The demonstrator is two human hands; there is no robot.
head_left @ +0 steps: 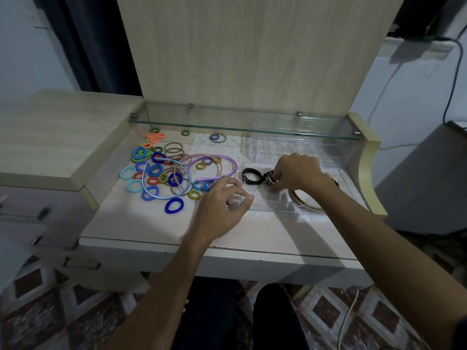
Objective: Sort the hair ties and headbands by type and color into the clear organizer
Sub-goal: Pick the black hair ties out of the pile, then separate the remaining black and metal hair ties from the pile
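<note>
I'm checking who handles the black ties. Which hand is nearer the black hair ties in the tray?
Right. The right hand has its fingers on the black hair ties; the left hand hovers below-left of them, apart.

No readable text, labels, brands, numbers or signs anywhere in view. Hair ties, headbands, clear organizer, desk surface, glass shelf: all unmarked.

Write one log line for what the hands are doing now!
right hand: setting black hair ties in clear organizer | left hand: empty, beside organizer | colored pile: unsorted
</note>
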